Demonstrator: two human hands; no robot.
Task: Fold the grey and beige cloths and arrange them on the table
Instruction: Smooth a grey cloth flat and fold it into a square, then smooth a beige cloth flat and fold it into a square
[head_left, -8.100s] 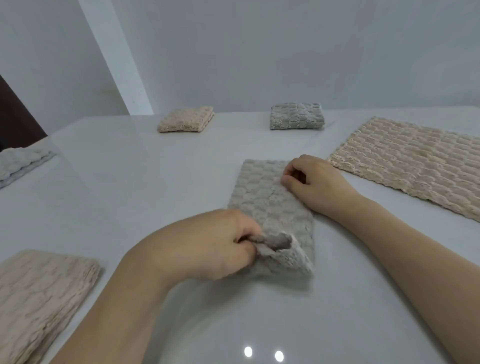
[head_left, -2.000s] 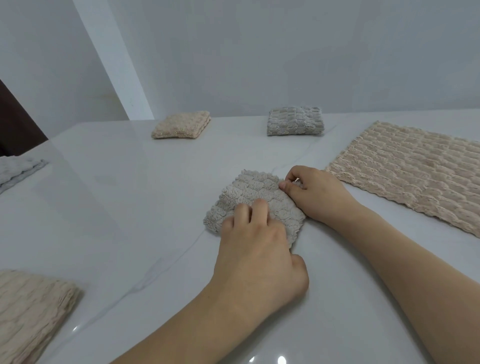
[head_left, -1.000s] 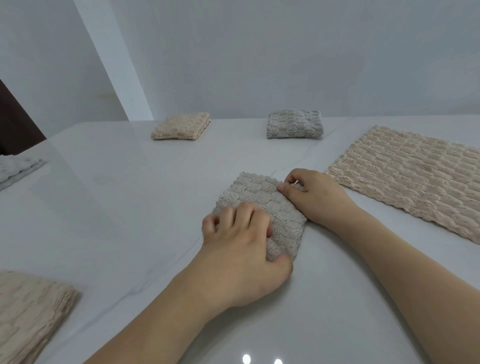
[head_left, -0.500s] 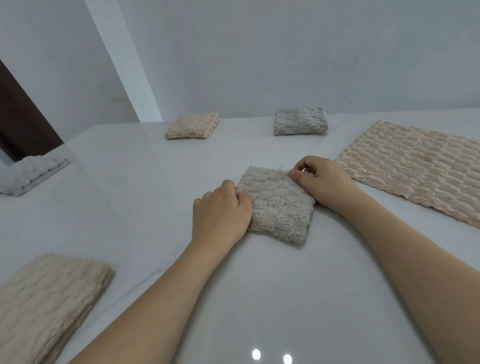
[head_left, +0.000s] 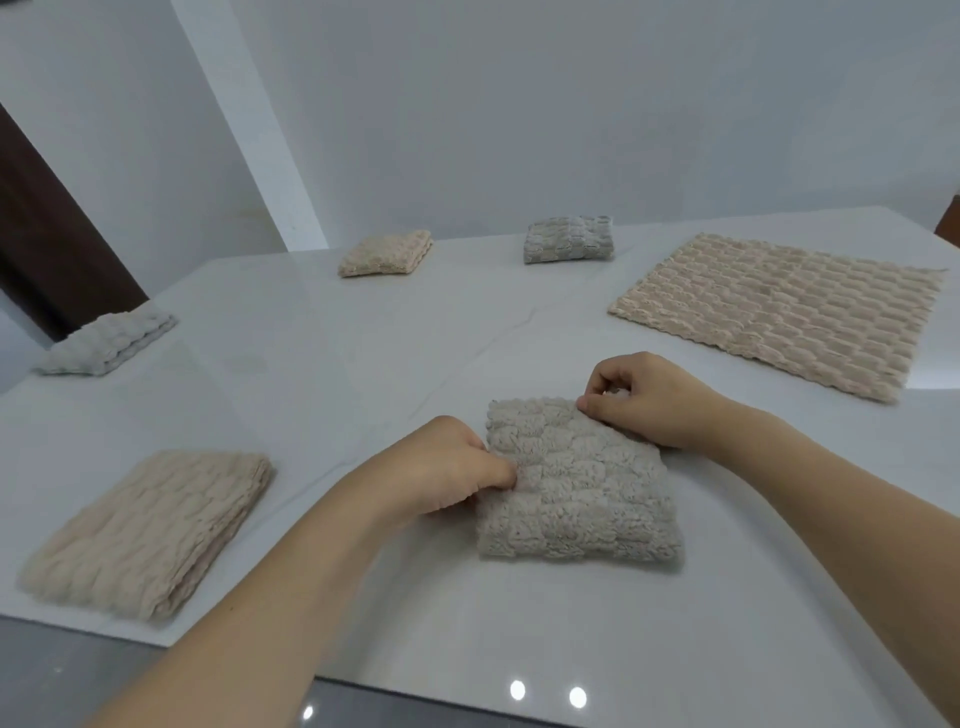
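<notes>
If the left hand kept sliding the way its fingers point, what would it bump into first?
The left hand points rightward and already pinches the left edge of the folded grey cloth, so it meets that cloth at once. Beyond it the right hand grips the far corner.

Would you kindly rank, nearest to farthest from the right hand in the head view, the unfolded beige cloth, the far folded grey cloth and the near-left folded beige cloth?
1. Unfolded beige cloth, just right.
2. Far folded grey cloth, straight beyond the right hand.
3. Near-left folded beige cloth, across the table.
</notes>
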